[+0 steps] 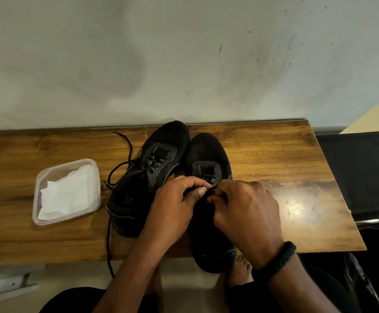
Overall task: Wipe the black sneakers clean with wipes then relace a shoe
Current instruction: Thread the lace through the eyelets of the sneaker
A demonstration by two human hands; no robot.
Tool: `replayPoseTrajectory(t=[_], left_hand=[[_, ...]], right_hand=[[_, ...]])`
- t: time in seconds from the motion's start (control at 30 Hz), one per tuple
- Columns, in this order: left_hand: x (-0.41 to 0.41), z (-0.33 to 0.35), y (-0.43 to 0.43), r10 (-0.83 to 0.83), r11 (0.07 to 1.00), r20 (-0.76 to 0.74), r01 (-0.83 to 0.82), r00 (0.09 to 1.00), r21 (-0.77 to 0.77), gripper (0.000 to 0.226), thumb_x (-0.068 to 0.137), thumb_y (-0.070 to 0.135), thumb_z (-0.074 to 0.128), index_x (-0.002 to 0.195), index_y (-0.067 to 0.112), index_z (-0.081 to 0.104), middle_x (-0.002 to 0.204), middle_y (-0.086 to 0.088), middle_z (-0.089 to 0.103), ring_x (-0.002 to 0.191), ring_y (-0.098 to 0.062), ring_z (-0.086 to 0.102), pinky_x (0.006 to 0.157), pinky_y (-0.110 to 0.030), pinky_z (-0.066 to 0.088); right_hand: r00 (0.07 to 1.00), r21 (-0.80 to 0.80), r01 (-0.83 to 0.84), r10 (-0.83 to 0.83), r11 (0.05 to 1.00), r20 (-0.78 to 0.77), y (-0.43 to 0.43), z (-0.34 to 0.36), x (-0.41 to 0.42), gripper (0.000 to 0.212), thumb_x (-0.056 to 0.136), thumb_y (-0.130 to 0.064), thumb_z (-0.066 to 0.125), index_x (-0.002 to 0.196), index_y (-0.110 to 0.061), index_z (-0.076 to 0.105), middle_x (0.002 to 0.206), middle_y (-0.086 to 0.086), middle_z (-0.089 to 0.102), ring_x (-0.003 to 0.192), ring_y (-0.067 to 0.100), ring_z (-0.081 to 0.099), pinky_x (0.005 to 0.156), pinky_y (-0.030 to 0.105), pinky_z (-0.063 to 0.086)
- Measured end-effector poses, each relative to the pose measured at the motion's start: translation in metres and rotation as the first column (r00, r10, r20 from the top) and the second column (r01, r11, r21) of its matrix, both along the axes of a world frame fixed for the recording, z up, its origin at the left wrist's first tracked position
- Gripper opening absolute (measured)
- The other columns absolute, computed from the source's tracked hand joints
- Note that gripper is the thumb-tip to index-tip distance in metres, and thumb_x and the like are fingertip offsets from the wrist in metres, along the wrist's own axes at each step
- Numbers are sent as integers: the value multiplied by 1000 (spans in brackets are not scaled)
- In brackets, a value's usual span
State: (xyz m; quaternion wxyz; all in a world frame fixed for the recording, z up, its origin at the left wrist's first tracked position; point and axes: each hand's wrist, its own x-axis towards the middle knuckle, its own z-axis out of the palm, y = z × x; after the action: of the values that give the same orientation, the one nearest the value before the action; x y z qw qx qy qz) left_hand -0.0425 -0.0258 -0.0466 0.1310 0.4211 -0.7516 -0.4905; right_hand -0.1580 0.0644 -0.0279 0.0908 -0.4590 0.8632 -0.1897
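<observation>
Both hands, left hand (175, 199) and right hand (245, 206), pinch a black lace (212, 190) over the right sneaker (209, 154) (heel overhanging the bench's (274, 154) front edge)

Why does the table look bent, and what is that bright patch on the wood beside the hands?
In the head view, the wide-angle lens bows the wooden table and its edges; the bright patch to the right of the right hand is glare from a light overhead; the black sneakers lose detail in shadow, so the lace between the hands is hard to trace.
</observation>
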Motion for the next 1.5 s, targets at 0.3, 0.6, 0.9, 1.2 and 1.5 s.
replayPoseTrajectory(t=[0.3,0.6,0.9,1.2,1.5], left_hand=[[0,-7,-1,50,998,0,-50,999,32,12,100,25,61,102,31,72,94,16,71,90,9,64,72,-11,51],[-3,-12,0,279,927,-63,-285,958,-245,17,104,24,51,114,23,66,106,15,62,71,5,69,59,-15,56],[-3,-18,-4,309,907,-44,-308,950,-288,20,104,20,52,117,19,67,106,10,66,69,3,69,62,-15,57],[-3,-19,-4,304,886,6,-281,953,-368,21,104,20,51,118,17,67,107,9,64,68,1,66,64,-10,55],[-3,-25,-5,287,881,54,-242,956,-406,19,103,19,53,115,16,67,102,3,69,81,-8,68,74,-26,60]], right_hand=[[995,91,-17,8,996,97,-1,9,-5,22,87,-48,68,87,-26,64,77,-8,63,77,16,60,63,28,48],[951,67,-72,48,995,306,17,34,-28,15,84,-19,76,90,-32,71,77,-20,68,79,-4,63,67,9,48],[940,-27,49,-37,998,338,16,21,-35,25,80,-15,81,88,-34,66,88,-13,62,75,2,62,62,14,43],[897,37,-3,-13,999,443,15,13,-36,13,85,-29,78,92,-31,67,82,-14,69,69,-2,62,54,13,43],[895,263,-207,74,942,441,17,23,-35,19,86,-32,74,73,-19,68,69,-1,69,59,8,60,53,28,50]])
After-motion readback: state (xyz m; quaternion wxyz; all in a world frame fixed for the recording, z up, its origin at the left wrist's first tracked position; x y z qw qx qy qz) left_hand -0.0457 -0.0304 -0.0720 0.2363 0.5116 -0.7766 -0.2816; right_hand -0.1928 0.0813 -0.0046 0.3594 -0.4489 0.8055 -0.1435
